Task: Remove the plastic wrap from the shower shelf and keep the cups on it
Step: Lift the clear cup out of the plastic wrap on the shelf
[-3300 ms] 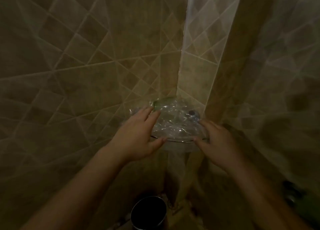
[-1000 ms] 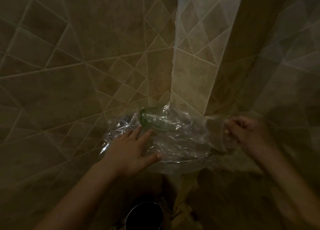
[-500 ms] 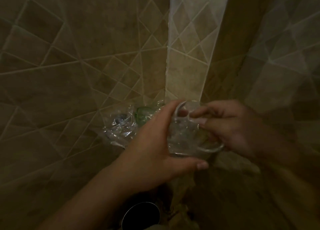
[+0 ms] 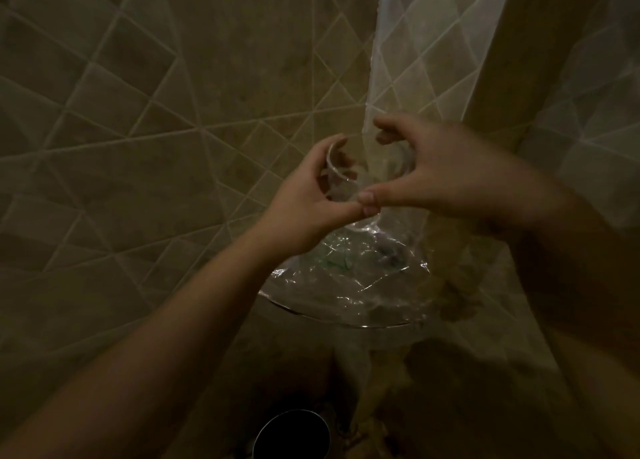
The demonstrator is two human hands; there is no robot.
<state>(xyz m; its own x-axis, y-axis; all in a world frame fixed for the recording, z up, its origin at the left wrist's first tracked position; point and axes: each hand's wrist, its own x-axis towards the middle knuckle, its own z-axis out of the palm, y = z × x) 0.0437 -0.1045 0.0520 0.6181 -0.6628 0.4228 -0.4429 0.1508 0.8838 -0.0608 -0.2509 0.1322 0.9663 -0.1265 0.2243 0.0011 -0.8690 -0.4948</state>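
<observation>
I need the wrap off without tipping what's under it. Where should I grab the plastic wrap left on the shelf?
Judging by its pose, pinch the loose crinkled front edge of the plastic wrap near the shelf rim, coming from the front, and peel upward. The film bunches there, while further back it drapes over something green. Both hands, left hand and right hand, are busy holding a clear cup.

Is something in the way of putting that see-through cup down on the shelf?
Yes. Both hands, left hand and right hand, hold the clear cup above the shelf, but crinkly plastic wrap covers the shelf's top right under it.
</observation>
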